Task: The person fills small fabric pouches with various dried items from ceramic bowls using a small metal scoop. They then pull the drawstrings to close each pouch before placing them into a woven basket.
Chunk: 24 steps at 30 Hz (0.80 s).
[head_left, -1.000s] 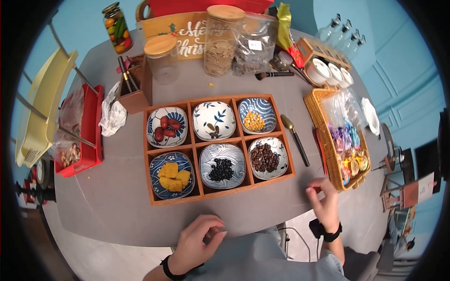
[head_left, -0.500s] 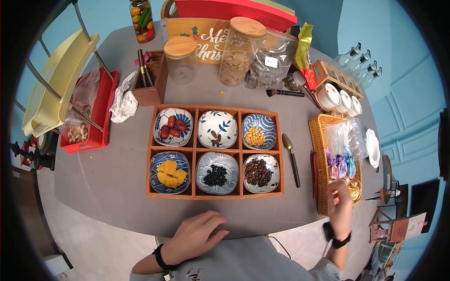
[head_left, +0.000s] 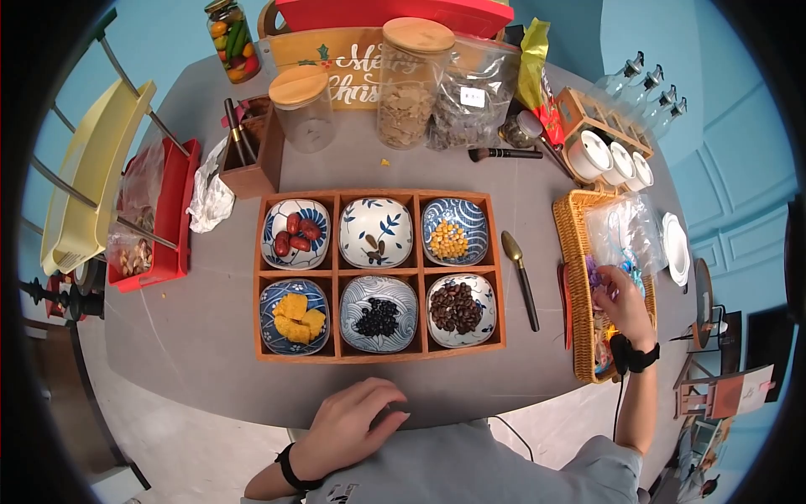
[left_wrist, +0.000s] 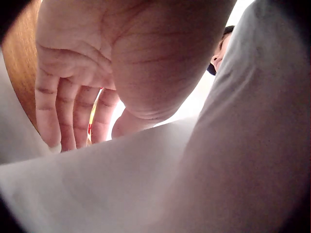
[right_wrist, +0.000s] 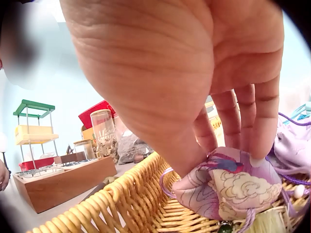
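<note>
In the wicker basket (head_left: 574, 244) on the right, my right hand (head_left: 625, 307) pinches a small purple drawstring pouch (right_wrist: 238, 189) printed with clouds. The right wrist view has the thumb at one side of the pouch and the fingers on the other. Another lilac pouch (right_wrist: 294, 145) lies beside it. My left hand (head_left: 348, 428) rests at the table's front edge with relaxed, slightly bent fingers, holding nothing. Ahead of it stands a wooden divided tray (head_left: 378, 356) with patterned bowls of red dates, black beans, corn kernels, dark brown beans, yellow pieces and a few small brown pods.
A spoon (head_left: 522, 281) lies between tray and basket. Lidded glass jars (head_left: 411, 92), a clear bag (head_left: 472, 118) and a brush (head_left: 508, 154) are at the back. White cups (head_left: 589, 155) stand behind the basket. A red bin (head_left: 180, 244) and yellow rack (head_left: 96, 193) are at left.
My right hand has moved from the table by the basket's near end, over its front part, and farther in to the purple pouches. The left hand stays near the table edge.
</note>
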Each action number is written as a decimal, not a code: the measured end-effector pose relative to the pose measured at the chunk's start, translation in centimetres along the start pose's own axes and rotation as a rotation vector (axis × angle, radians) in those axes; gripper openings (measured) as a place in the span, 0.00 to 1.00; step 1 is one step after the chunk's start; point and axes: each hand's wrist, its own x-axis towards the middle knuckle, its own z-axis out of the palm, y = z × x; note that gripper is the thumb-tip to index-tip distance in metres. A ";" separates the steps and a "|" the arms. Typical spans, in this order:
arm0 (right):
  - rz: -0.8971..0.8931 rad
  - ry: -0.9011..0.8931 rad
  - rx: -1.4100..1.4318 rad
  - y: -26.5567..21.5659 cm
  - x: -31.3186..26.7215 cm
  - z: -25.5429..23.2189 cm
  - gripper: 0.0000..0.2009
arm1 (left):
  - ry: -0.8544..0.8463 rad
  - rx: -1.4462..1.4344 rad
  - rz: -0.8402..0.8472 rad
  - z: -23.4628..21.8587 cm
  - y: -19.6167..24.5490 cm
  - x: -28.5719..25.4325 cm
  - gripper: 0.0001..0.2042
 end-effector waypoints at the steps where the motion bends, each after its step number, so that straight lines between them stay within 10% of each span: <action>1: -0.022 -0.001 0.005 0.0 0.1 0.0 0.18 | -0.002 0.006 0.009 -0.1 0.0 0.1 0.10; 16: -0.006 0.112 0.021 0.9 -1.1 -2.8 0.05 | -0.018 0.047 0.097 -0.8 0.0 0.5 0.12; 24: -0.020 0.567 0.086 -3.4 -5.2 -8.4 0.04 | -0.034 0.028 0.137 -0.6 0.8 0.5 0.11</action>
